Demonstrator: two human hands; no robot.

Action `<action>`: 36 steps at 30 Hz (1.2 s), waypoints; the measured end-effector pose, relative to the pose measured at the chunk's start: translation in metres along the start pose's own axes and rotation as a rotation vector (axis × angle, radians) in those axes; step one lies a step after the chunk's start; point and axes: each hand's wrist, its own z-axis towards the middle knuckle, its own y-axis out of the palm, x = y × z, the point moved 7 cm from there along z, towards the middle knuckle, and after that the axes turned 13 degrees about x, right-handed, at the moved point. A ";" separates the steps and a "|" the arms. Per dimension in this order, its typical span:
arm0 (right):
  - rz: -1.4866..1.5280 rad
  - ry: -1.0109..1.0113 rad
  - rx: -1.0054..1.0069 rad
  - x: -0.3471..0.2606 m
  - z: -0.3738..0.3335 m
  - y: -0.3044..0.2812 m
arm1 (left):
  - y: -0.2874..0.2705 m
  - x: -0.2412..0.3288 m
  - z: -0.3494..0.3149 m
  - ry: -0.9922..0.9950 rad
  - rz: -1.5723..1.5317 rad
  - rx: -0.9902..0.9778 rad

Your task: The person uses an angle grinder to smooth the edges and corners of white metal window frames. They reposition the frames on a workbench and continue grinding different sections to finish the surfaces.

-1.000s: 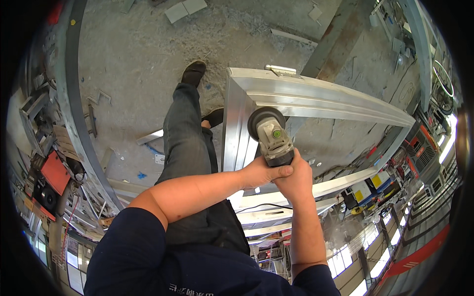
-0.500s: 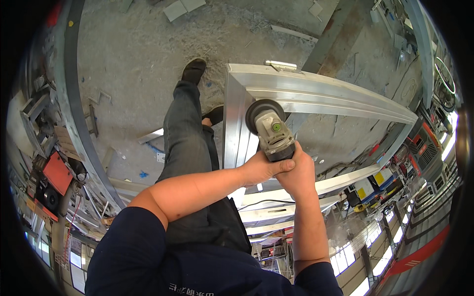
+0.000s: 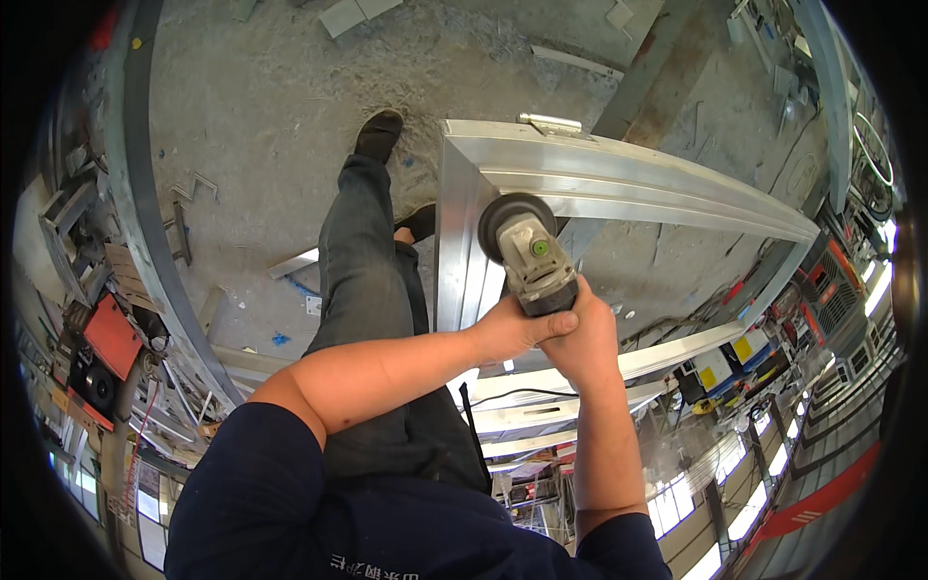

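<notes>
An angle grinder [image 3: 537,263] with a worn grey head and a dark round disc [image 3: 491,230] is held in front of me. Its disc end lies over the inner corner of a silver metal frame [image 3: 459,222]; whether it touches the metal I cannot tell. My left hand [image 3: 514,332] is closed round the rear of the grinder from the left. From the right, my right hand [image 3: 592,333] wraps the same end, the two hands meeting there. A hinge [image 3: 549,123] sits on the frame's far edge. Most of the grinder's rear is hidden by my fingers.
A black cord [image 3: 527,391] runs below my hands across the frame's nearer bars. Long steel beams stand at left [image 3: 143,193] and far right. On the right are a red-and-black machine [image 3: 833,290] and yellow boxes [image 3: 713,375]. A red case [image 3: 113,338] lies at left.
The grinder and both hands stay almost in place over the frame's corner. The view has shifted very slightly, and a dark strap-like piece now shows more beside my leg.
</notes>
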 end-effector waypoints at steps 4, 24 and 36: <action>-0.002 0.018 -0.013 0.008 -0.008 0.001 | 0.003 -0.008 -0.003 0.016 -0.011 0.034; 0.037 -0.034 0.037 0.023 -0.008 0.006 | 0.004 -0.021 0.005 0.017 0.018 0.025; 0.050 -0.005 0.028 0.024 -0.008 0.008 | 0.000 -0.023 0.010 -0.012 0.032 0.009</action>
